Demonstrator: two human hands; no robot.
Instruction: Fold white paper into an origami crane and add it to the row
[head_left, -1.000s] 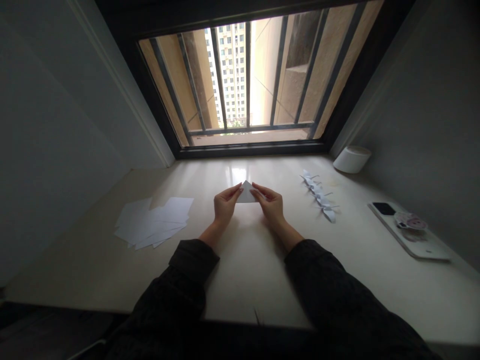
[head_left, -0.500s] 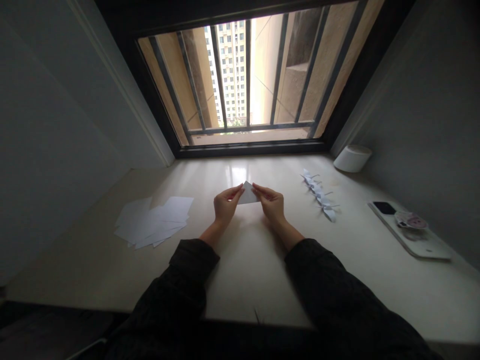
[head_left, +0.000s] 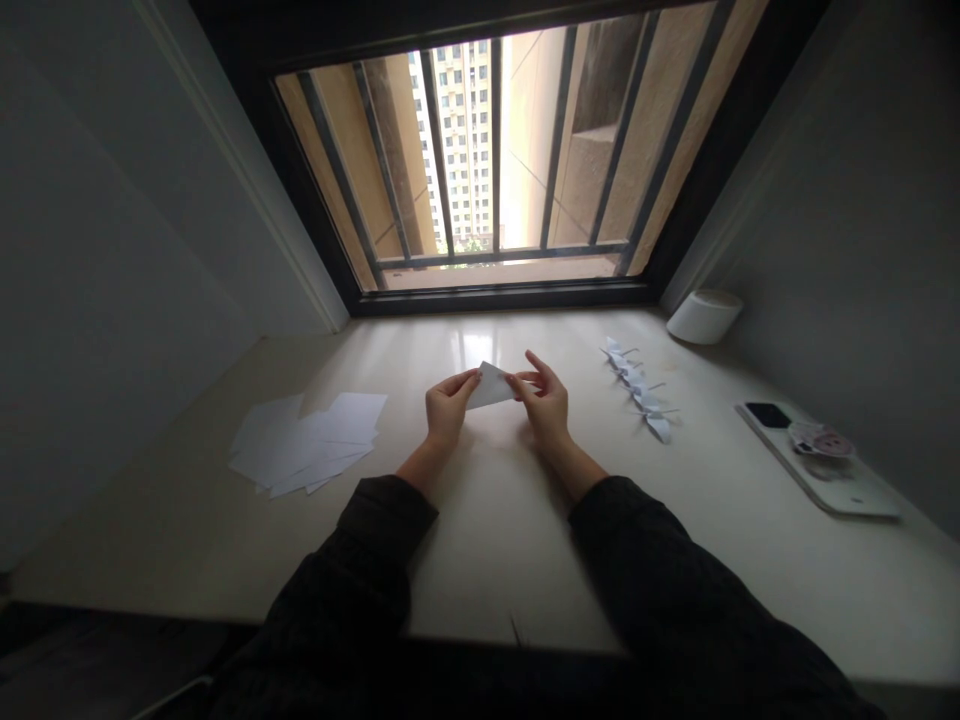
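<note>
Above the pale countertop (head_left: 487, 540), left hand (head_left: 448, 410) and right hand (head_left: 550, 410) angle inward, fingers (head_left: 457, 382) pinching folded paper (head_left: 492, 386).

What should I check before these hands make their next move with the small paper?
1. Left hand gripping the small paper: ok.
2. Right hand on it too: ok.
3. Edges lined up exactly: cannot tell, too small to see.
4. Loose sheets apart from both hands: ok.
5. Folded paper figures apart from the right hand: ok.
6. Phone apart from the hands: ok.
</note>
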